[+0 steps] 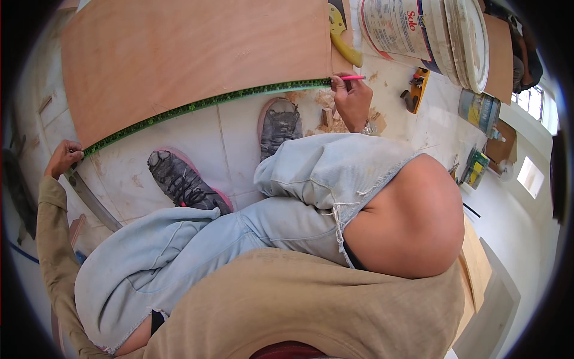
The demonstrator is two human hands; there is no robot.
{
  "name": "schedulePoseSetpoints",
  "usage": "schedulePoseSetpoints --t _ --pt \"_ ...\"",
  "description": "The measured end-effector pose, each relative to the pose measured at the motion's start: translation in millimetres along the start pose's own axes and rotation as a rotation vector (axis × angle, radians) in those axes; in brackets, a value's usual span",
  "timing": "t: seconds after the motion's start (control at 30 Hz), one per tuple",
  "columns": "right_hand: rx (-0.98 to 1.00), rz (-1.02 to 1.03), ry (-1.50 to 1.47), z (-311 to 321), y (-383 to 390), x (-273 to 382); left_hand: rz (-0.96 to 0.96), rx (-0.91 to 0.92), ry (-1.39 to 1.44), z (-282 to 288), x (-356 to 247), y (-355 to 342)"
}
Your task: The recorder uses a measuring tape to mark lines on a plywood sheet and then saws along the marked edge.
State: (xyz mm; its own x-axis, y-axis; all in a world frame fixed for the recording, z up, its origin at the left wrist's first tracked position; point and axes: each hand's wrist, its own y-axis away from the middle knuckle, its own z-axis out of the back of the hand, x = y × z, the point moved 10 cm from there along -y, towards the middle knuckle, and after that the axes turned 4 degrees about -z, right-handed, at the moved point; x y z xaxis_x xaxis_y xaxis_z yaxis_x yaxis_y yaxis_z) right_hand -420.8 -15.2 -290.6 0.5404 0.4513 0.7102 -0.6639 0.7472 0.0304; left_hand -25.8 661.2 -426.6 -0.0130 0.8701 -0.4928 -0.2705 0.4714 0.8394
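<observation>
A green tape measure blade (203,103) with dark markings runs along the near edge of a large reddish-brown plywood sheet (197,51). At the sheet's left near corner, my left hand (63,158) pinches one end of the tape with closed fingers. Over by the right corner, my right hand (353,103) grips a bright pink pencil or marker (353,77), its tip at the board's edge beside the tape. Whether my right fingers also press on the tape is hard to tell. A hand saw with a yellow handle (347,49) lies on the board just beyond my right hand.
A white bucket (394,30) stands at the upper right, near an orange-yellow tool (420,90) and a clear container (479,110). Wood scraps (327,116) and shavings lie by my shoes (281,125). Another person (525,57) is at the far right. A grey curved strip (92,200) lies below my left hand.
</observation>
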Motion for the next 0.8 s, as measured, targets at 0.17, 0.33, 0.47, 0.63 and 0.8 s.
schedulePoseSetpoints --t 0.17,0.33,0.47,0.63,0.8 --pt "0.155 -0.376 -0.247 8 -6 -35 0.026 0.014 0.029 2 -17 13" --pt "-0.144 -0.083 -0.449 69 -54 -2 0.113 0.283 0.065 -14 -39 33" --pt "-0.041 -0.118 -0.433 43 -65 9 0.047 0.361 0.245 -25 -71 19" --pt "0.201 0.083 -0.307 -29 -22 69 -0.007 0.218 0.414 -6 -82 18" --pt "0.529 0.099 -0.276 -99 33 114 -0.108 -0.213 0.733 53 -60 37"
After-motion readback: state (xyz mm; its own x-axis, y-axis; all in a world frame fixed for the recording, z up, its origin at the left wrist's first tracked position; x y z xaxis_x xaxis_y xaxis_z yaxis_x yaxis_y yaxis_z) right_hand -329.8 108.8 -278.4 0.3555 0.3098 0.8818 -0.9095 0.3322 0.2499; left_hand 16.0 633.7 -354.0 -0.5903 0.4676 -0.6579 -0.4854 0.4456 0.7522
